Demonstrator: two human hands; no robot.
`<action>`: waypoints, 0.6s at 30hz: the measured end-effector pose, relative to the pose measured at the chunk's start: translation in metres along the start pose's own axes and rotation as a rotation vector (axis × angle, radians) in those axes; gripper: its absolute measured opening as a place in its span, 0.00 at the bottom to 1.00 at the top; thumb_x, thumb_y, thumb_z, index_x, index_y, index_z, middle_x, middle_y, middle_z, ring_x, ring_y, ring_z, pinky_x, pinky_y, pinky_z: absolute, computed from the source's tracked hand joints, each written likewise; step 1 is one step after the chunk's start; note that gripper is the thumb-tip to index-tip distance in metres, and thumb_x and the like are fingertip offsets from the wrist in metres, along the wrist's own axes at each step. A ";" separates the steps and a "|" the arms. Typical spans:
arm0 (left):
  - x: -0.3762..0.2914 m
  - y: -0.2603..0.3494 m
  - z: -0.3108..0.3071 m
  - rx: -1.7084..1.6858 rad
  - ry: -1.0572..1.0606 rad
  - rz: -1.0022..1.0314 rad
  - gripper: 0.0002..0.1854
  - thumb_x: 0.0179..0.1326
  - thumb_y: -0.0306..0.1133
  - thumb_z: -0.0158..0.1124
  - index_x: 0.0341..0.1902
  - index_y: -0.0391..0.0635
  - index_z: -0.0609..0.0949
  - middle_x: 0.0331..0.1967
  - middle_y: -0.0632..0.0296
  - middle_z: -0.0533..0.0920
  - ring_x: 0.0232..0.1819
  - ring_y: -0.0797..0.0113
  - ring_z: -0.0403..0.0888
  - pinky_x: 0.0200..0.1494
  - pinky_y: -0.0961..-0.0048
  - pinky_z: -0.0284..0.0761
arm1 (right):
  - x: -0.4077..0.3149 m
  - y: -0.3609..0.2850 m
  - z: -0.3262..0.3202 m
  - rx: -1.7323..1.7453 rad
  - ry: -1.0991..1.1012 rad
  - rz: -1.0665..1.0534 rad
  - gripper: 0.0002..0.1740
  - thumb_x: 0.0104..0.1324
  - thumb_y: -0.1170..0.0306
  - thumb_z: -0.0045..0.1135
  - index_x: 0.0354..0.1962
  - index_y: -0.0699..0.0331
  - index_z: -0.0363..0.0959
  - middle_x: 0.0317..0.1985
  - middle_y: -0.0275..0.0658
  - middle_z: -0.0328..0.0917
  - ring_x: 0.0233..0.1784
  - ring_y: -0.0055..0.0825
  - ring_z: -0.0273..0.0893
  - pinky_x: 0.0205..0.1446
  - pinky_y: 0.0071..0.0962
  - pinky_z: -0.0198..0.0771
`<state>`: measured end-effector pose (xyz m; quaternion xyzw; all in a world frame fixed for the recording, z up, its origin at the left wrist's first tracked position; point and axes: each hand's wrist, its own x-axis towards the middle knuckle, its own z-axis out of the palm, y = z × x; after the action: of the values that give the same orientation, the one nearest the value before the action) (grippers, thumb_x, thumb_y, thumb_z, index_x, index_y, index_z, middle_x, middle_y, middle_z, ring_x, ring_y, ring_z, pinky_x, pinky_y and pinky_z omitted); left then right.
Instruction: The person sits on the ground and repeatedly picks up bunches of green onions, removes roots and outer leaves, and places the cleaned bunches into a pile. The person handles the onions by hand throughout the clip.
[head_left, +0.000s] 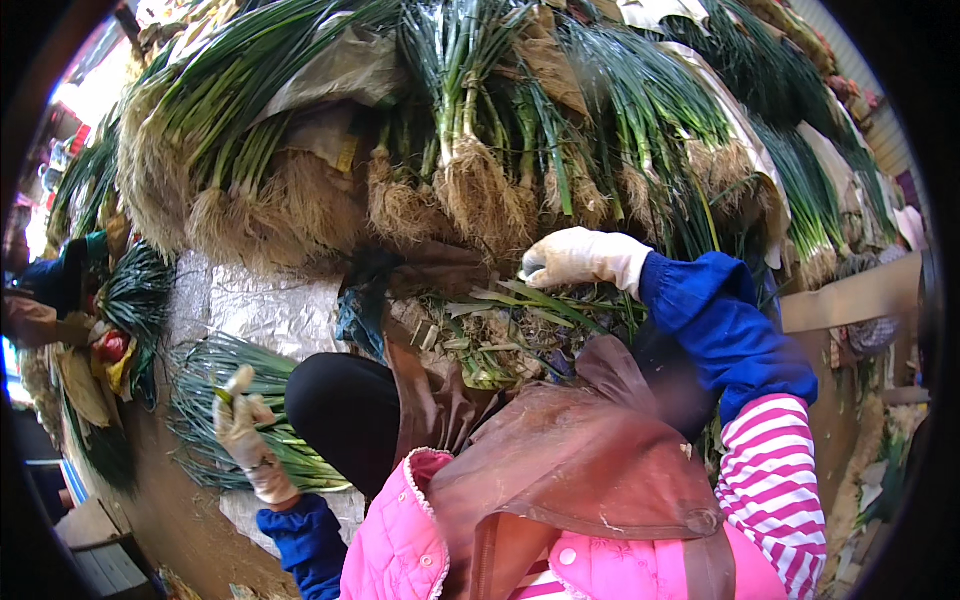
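My left hand (246, 439), in a pale soiled glove, is raised over a pile of green onions (214, 409) on the left, thumb and fingers apart. A small yellow-green leaf scrap lies against its fingers; whether they grip it is unclear. In a whitish glove, my right hand (581, 259) has curled fingers, just below the hanging roots of a bundle of green onions (466, 172). What lies inside those fingers is hidden. Cut leaves and trimmings (517, 337) lie between my knees, below the right hand.
A large heap of rooty green onions (240, 150) with sacking (337, 67) spans the far side. Silvery sheeting (262, 300) covers ground at the left. Another person's arm (52, 277) shows at the far left. A brown apron (570, 457) covers my lap.
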<state>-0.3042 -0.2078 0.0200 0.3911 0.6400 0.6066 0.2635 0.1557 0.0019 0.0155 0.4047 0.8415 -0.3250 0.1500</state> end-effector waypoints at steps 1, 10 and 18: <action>0.009 0.027 0.016 0.127 -0.021 0.120 0.12 0.66 0.26 0.52 0.50 0.37 0.79 0.21 0.68 0.75 0.17 0.82 0.66 0.22 0.86 0.61 | 0.000 -0.002 0.000 0.042 0.017 0.003 0.21 0.62 0.53 0.52 0.45 0.59 0.76 0.39 0.45 0.80 0.44 0.44 0.77 0.49 0.38 0.70; 0.027 0.138 0.189 0.742 -0.751 0.877 0.10 0.51 0.37 0.66 0.35 0.47 0.83 0.38 0.59 0.82 0.44 0.57 0.79 0.53 0.64 0.69 | 0.028 0.007 -0.051 0.029 0.457 0.161 0.17 0.65 0.56 0.46 0.33 0.59 0.76 0.29 0.42 0.80 0.36 0.45 0.78 0.39 0.41 0.71; 0.031 0.078 0.285 0.163 -0.742 0.357 0.05 0.60 0.20 0.57 0.38 0.39 0.79 0.35 0.61 0.84 0.37 0.74 0.79 0.44 0.77 0.74 | 0.082 0.025 -0.067 0.380 0.801 0.202 0.28 0.60 0.54 0.58 0.50 0.66 0.70 0.43 0.46 0.78 0.48 0.40 0.76 0.52 0.33 0.68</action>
<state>-0.0760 -0.0233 0.0651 0.7077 0.4695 0.4081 0.3350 0.1243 0.1062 0.0127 0.5990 0.7149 -0.2753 -0.2332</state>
